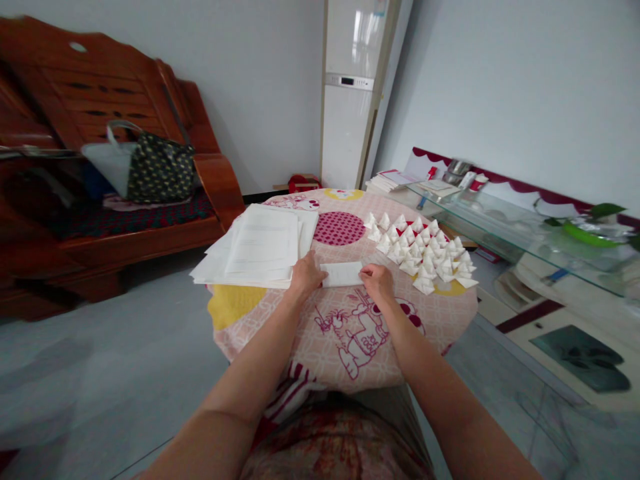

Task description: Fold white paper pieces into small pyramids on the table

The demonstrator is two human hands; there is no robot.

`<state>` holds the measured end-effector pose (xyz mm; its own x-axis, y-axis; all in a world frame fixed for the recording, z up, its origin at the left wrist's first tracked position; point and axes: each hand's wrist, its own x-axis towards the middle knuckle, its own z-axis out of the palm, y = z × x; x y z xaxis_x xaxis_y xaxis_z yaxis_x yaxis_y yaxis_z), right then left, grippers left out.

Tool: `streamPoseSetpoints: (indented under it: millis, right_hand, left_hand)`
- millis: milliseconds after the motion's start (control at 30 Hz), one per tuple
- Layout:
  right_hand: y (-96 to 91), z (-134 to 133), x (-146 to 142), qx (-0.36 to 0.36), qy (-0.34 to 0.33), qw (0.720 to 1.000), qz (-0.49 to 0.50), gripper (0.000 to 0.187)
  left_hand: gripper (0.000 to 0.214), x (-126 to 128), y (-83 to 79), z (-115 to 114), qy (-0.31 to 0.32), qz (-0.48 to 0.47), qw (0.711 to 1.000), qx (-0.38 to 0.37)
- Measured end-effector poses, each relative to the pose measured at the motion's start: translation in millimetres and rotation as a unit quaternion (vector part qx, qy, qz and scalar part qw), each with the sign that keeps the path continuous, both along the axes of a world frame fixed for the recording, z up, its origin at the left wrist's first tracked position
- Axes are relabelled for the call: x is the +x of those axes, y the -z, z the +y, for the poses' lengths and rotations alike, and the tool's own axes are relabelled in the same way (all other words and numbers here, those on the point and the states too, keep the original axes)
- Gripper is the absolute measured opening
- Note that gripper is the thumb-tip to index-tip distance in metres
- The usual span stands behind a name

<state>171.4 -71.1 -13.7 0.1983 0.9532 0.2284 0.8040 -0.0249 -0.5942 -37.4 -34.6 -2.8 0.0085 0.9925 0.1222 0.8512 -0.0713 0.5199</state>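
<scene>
A narrow folded strip of white paper (342, 274) lies flat on the cloth-covered round table (310, 313) between my hands. My left hand (306, 275) has its fingers pinched at the strip's left end, beside the paper stack. At the right end, my right hand (379, 281) grips the edge between thumb and curled fingers. Left of my hands is a loose stack of white paper sheets (263, 240), slightly fanned out. To the right, several small folded white paper pieces (420, 250) with pointed tips stand close together.
A glass-topped cabinet (500, 233) holding cups, papers and a green bowl (590, 233) runs along the right wall. A wooden bench (200, 180) with bags (160, 167) stands at the left. A tall white air conditioner (349, 127) is behind the table.
</scene>
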Motion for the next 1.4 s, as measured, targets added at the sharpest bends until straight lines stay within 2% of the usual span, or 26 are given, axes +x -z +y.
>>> streamPoseSetpoints:
  millis: [267,433,633,767,833,900,967,1033,1167,1300,1400]
  right_hand:
    - [2.7,2.6,0.8,0.009,0.001,1.0,-0.003,0.018]
    - [0.6,2.5,-0.2,-0.01,0.0,1.0,-0.018,0.019]
    - [-1.6,1.7,-2.0,-0.013,0.004,0.999,-0.04,0.021]
    - [-3.0,0.5,-2.9,-0.023,0.004,0.999,-0.041,0.021]
    - [-4.1,0.0,-3.3,-0.026,0.006,0.999,-0.042,0.021]
    - [-5.5,-0.4,-3.9,-0.031,0.009,0.998,-0.046,0.021]
    - [-7.3,-0.9,-4.8,-0.038,0.011,0.998,-0.053,0.021]
    - [-9.3,-1.8,-6.1,-0.046,0.01,0.997,-0.063,0.022]
    - [-13.1,-5.2,-9.9,-0.056,0.01,0.994,-0.095,0.022]
    - [-16.1,-9.2,-11.7,-0.065,0.021,0.988,-0.136,0.022]
    - [-17.6,-11.9,-10.7,-0.069,0.032,0.984,-0.159,0.023]
  left_hand:
    - [0.061,0.8,4.0,0.6,-0.004,0.012,1.0,0.016]
    - [0.07,2.6,0.6,-0.9,0.004,0.029,1.0,0.009]
    - [0.069,4.6,-3.6,-7.7,0.024,0.034,0.999,-0.002]
    - [0.065,4.6,0.0,-7.9,0.032,0.036,0.999,0.025]
    - [0.058,4.1,5.1,-4.0,0.067,0.021,0.995,0.073]
    - [0.048,3.8,12.2,2.2,0.133,-0.009,0.984,0.121]
    - [0.045,3.6,20.0,9.0,0.22,-0.048,0.966,0.127]
    - [0.046,3.5,26.7,14.2,0.278,-0.065,0.949,0.13]
    - [0.042,3.4,28.6,15.5,0.299,-0.012,0.948,0.106]
    - [0.038,5.9,18.6,8.1,0.324,0.093,0.938,0.08]
    - [0.038,8.7,13.4,3.0,0.321,0.135,0.934,0.084]
